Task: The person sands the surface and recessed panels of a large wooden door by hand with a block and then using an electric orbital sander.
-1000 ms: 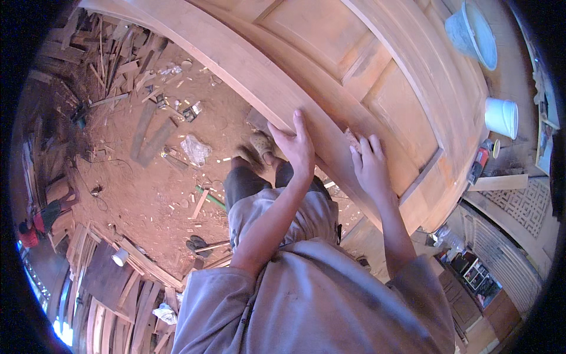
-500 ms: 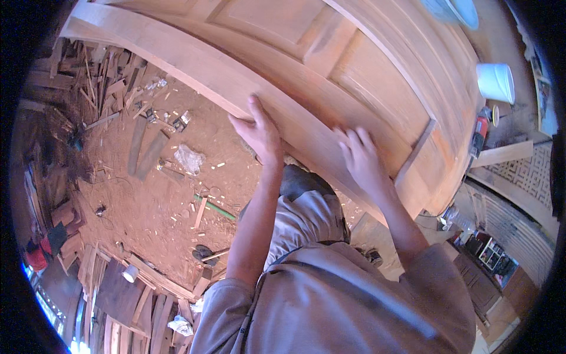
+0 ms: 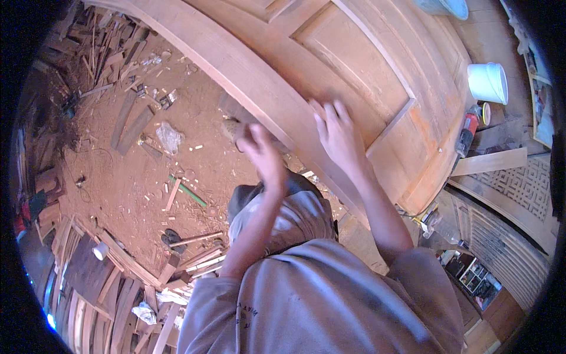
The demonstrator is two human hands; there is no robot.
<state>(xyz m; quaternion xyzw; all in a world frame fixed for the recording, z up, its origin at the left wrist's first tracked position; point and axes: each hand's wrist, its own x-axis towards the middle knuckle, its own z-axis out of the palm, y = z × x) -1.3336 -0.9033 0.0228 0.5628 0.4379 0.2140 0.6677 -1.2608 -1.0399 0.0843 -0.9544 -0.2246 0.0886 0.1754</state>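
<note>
A large panelled wooden door lies raised in front of me, its long near edge running from the upper left to the lower right. On that near rail rests my right hand, its fingers bent and spread on the wood. I see nothing held in it. My left hand is just off the door's near edge, over the floor. It is slightly blurred, with thumb and fingers apart and nothing visible in them.
Right of the door stand a white bucket, a red and black power tool and a loose board. Wood scraps, a clear plastic bag and a green strip litter the dirt floor. Stacked planks lie at lower left.
My left hand has come away from the door's edge, toward me. The right hand remains on the near rail, its fingers less blurred. The whole view has shifted a little.
</note>
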